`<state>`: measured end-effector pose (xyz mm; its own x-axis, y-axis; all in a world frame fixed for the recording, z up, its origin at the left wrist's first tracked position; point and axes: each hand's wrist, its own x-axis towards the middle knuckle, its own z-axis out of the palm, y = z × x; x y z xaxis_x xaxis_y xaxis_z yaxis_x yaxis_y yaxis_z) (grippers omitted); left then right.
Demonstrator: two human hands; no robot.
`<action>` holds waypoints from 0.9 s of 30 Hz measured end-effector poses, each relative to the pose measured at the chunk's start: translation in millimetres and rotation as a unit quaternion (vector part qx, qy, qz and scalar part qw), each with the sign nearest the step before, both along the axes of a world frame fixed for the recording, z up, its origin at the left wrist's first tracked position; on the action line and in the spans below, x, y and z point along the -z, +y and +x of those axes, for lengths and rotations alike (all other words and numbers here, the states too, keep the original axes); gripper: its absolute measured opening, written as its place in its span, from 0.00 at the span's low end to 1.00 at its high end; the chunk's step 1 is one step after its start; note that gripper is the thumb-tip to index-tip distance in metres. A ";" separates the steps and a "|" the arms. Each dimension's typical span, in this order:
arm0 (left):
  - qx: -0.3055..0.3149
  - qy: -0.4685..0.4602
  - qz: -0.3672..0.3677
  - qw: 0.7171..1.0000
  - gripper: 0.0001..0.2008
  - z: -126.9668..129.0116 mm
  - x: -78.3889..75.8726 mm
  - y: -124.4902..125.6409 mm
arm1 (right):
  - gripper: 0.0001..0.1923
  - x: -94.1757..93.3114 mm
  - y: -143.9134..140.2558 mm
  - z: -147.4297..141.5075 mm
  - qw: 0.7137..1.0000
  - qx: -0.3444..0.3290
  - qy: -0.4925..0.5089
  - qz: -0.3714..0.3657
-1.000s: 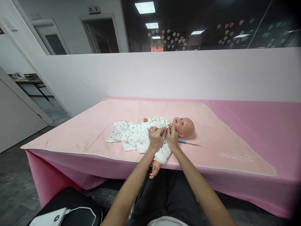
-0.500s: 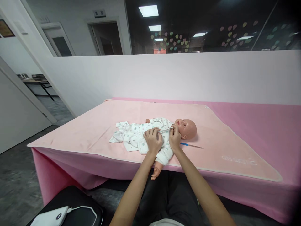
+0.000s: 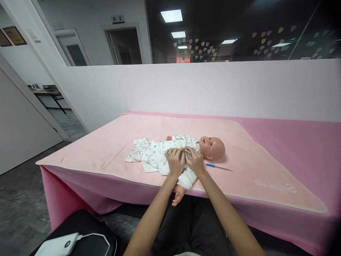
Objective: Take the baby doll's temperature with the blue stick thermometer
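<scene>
A baby doll [image 3: 212, 148] lies on its back across the pink blanket, head to the right. It wears a white patterned baby outfit [image 3: 154, 153] with flat, spread legs at the left. Both my hands meet over the doll's chest. My left hand [image 3: 176, 160] has its fingers bent and closed on the front of the outfit. My right hand [image 3: 195, 160] pinches the cloth right beside it, close to the doll's neck. What lies between the fingertips is small and partly hidden. One doll arm sticks out toward me, below my wrists.
A blue-capped thin stick, like a pen or thermometer [image 3: 218, 167], lies near the doll's head. The light pink blanket [image 3: 87, 153] covers a darker pink cloth [image 3: 314, 149]. At lower left, a white power bank [image 3: 58, 245] with a cable rests on a black seat [image 3: 90, 227].
My right hand has moved left from the doll's neck to meet my left hand at the chest. The strip of cloth stretched between them is no longer visible. The view has shifted slightly.
</scene>
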<state>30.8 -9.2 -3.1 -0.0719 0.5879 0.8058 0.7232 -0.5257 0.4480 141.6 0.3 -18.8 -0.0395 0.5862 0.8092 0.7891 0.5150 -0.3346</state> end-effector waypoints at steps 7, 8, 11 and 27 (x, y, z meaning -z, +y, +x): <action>-0.001 -0.019 -0.002 1.000 0.09 0.4 -1.6 -1.8 | 0.16 0.0 1.8 1.2 1.000 -0.006 0.013 -0.021; -0.003 -0.024 -0.006 1.000 0.08 0.5 -1.9 -1.9 | 0.16 0.5 2.2 1.1 1.000 -0.005 0.014 -0.024; -0.006 -0.035 -0.014 0.999 0.08 0.8 -2.5 -2.0 | 0.15 2.4 3.7 0.9 0.999 -0.001 0.019 -0.031; -0.013 -0.039 -0.008 0.999 0.06 -0.7 1.1 -5.7 | 0.14 8.8 7.4 1.5 0.998 0.024 0.051 -0.028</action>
